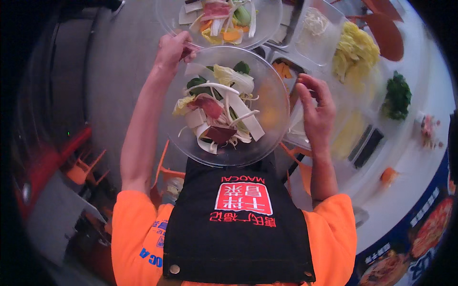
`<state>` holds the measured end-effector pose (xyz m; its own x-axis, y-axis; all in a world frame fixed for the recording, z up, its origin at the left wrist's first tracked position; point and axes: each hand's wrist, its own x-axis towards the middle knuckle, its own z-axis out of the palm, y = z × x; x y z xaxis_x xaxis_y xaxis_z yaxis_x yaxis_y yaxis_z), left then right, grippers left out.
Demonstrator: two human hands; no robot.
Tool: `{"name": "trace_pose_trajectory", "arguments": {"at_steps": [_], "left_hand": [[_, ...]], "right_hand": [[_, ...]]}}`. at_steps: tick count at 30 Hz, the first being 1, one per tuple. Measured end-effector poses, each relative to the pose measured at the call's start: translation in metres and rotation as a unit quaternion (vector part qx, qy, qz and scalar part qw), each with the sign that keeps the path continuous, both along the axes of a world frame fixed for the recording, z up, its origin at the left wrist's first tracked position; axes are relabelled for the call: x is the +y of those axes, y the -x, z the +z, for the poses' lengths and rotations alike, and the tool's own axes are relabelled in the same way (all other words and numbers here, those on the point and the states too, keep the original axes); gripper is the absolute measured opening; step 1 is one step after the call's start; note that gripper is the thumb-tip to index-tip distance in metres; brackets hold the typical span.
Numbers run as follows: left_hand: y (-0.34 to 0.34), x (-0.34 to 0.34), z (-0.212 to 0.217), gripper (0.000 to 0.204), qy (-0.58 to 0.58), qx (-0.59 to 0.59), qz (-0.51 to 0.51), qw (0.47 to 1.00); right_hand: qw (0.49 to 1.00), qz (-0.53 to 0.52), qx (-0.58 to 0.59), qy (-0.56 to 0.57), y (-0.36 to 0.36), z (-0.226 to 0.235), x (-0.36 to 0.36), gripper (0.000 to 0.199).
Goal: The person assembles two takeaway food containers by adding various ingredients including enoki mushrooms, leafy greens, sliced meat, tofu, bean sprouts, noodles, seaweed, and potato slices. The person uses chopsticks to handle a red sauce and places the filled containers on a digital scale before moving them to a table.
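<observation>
Two clear round bowls sit before me, one behind the other. My left grip [172, 53] is closed on the left rim of the far bowl [267, 24], just where the near bowl [257, 150] meets it; whether I have the near bowl's rim as well, I cannot tell. My right grip [318, 109] is partly spread, thumb and fingers curled with a narrow gap between them, just beside the right rim of the near bowl; contact there I cannot make out.

The near bowl lies between my forearms, above the top of my black apron [229, 250]. In it a pale cabbage leaf [234, 78], a pink slice [207, 105], a dark brown square [221, 134], white strips and green leaves lie heaped together. The far bowl holds a similar mix, with orange pieces [231, 35] among it.

To my right, on the white table [410, 148], a clear tub [310, 47] holds white strands [315, 22]; beside it are yellowish leaves [355, 50], and farther right a dark green bunch [397, 95].
</observation>
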<state>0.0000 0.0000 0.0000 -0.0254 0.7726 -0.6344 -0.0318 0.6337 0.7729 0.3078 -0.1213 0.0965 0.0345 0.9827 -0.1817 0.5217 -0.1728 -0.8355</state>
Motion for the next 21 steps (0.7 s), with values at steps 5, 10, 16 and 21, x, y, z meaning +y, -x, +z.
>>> {"name": "trace_pose_trajectory", "arguments": {"at_steps": [5, 10, 16, 21], "left_hand": [[-0.006, 0.001, 0.004, 0.017, -0.041, -0.034, -0.057, 0.997], [-0.028, 0.018, 0.012, 0.019, -0.015, -0.050, -0.040, 0.998], [0.035, 0.030, -0.029, 0.012, 0.016, -0.192, -0.067, 0.979], [0.067, 0.029, -0.053, 0.013, -0.022, -0.205, -0.119, 0.971]], "right_hand": [[0.931, -0.016, 0.056, 0.360, -0.008, 0.001, -0.069, 0.044], [0.919, -0.089, 0.253, 0.288, 0.010, -0.033, -0.127, 0.064], [0.930, -0.169, 0.278, 0.171, 0.058, -0.045, -0.169, 0.051], [0.884, -0.346, 0.307, 0.075, 0.034, -0.031, -0.199, 0.048]]}}
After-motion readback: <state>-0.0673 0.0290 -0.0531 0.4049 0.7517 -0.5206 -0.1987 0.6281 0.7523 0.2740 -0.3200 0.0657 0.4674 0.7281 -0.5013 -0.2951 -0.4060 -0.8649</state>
